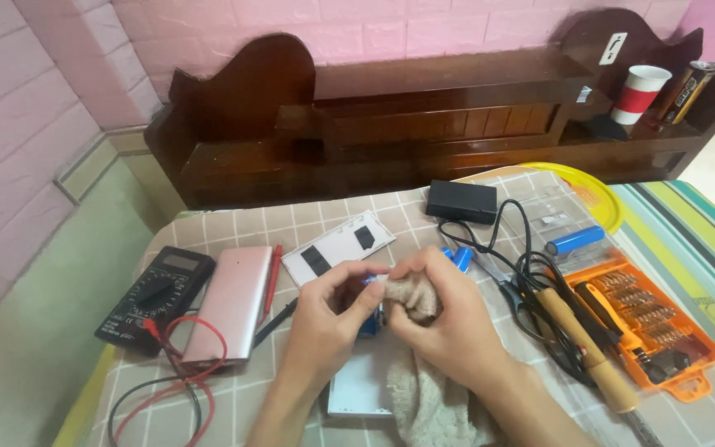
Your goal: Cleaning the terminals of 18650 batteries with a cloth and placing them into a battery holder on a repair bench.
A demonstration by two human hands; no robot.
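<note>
Tabletop [308,217]: checked cloth, pink brick wall behind.
Left grip [328,314]: we see it pinching a blue cell [369,321].
Right grip [440,319]: closed on beige cloth [411,295], at the cell's 3 o'clock, touching.
Cell axis: we cannot tell.

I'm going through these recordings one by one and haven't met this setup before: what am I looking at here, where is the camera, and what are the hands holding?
There is no machine here. One camera sits on a person's head and looks down at their own two bare hands over a table with a checked cloth. The left hand pinches a small blue part, hard to identify. The right hand presses a beige cloth against it. To the left lie a black multimeter with red and black leads and a pink flat power bank. To the right lie a wooden-handled soldering iron, an orange screwdriver-bit case, a blue cylindrical battery and a black box.
</note>
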